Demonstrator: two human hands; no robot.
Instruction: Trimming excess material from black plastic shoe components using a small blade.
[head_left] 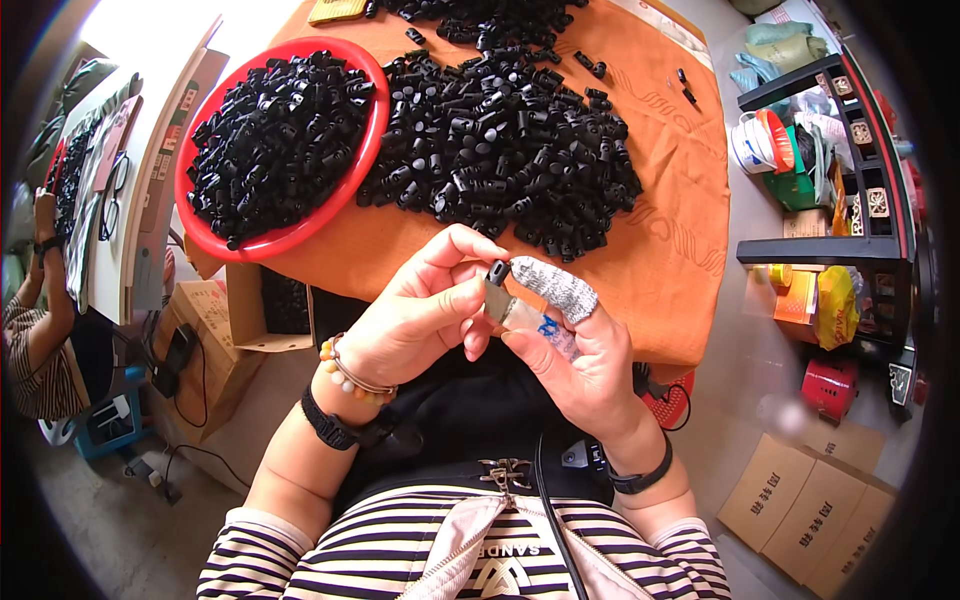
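My left hand pinches a small black cylindrical plastic part with a hole in it, between thumb and fingers. Close against it is my right hand, its fingers closed and its thumb pressed inward. A grey knitted sleeve covers the right index finger, and a whitish wrap with blue marks shows below it. Between the hands sits a small flat grey-tan piece; its kind is unclear. Just beyond my hands lies a large heap of similar black parts.
A red basin full of black parts stands at the left on the orange tablecloth. Cardboard boxes are on the floor at left, flattened cardboard at right. A dark shelf stands right. Another person's arm shows far left.
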